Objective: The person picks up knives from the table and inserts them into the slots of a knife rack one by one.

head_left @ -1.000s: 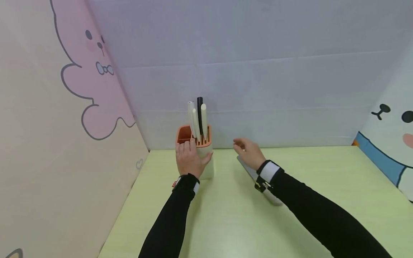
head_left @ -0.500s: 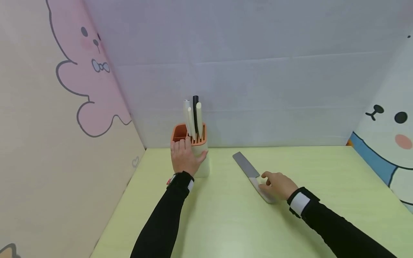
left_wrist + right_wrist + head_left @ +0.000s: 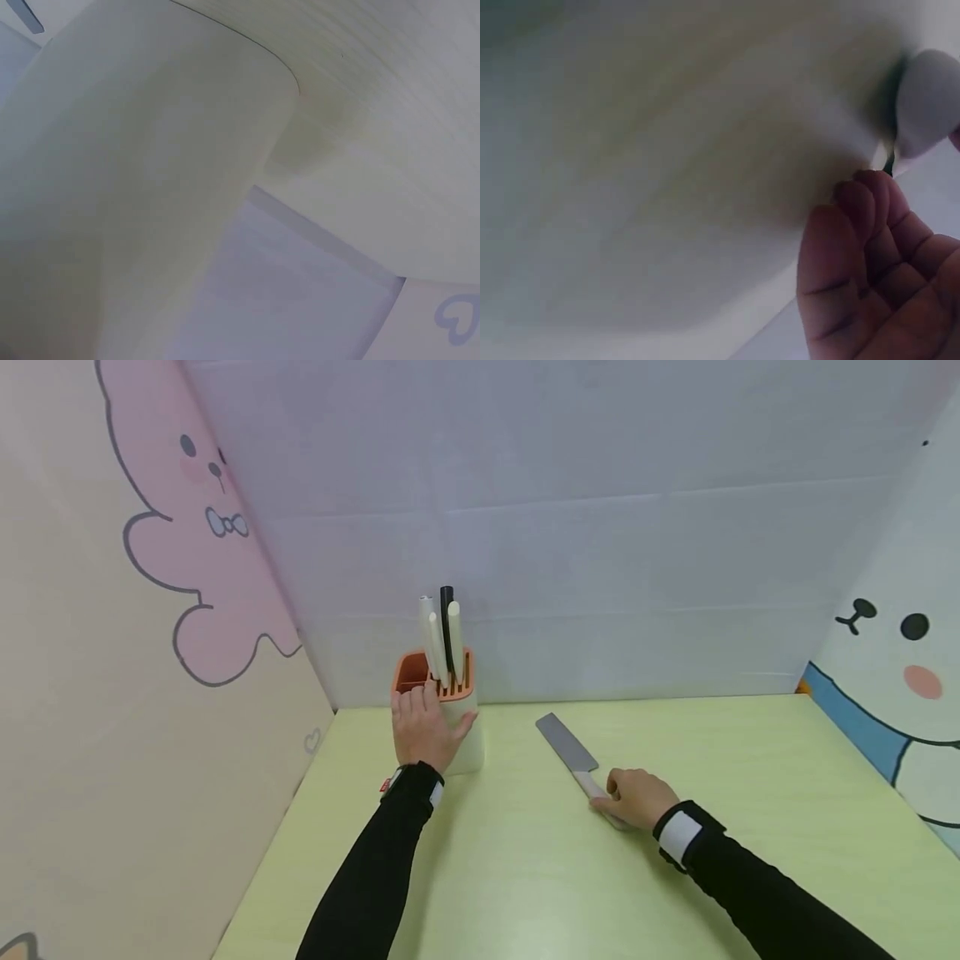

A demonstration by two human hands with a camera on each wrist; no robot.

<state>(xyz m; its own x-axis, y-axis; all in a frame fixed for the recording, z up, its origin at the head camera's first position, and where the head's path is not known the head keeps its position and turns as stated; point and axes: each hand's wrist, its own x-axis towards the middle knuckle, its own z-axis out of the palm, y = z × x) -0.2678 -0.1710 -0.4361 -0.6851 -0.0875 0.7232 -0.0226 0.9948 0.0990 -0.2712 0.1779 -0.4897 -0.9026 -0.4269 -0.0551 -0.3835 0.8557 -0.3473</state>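
My left hand holds the front of a white knife block, its fingertips at the orange top rim and the thumb spread along the right side. Pale knife handles and a black one stick up from the slots. The left wrist view shows the block's smooth wall close up. To the right, a kitchen knife lies slantwise, grey blade away from me. My right hand pinches its pale handle between thumb and curled fingers, partly hiding it.
All this is on a pale yellow-green table. A whitish back wall rises behind its far edge. Cartoon-printed side panels stand at the left and right.
My right hand has moved back toward me and right, from beside the blade to the knife's handle, and closed on it. The left hand has stayed on the block; the camera view has shifted slightly.
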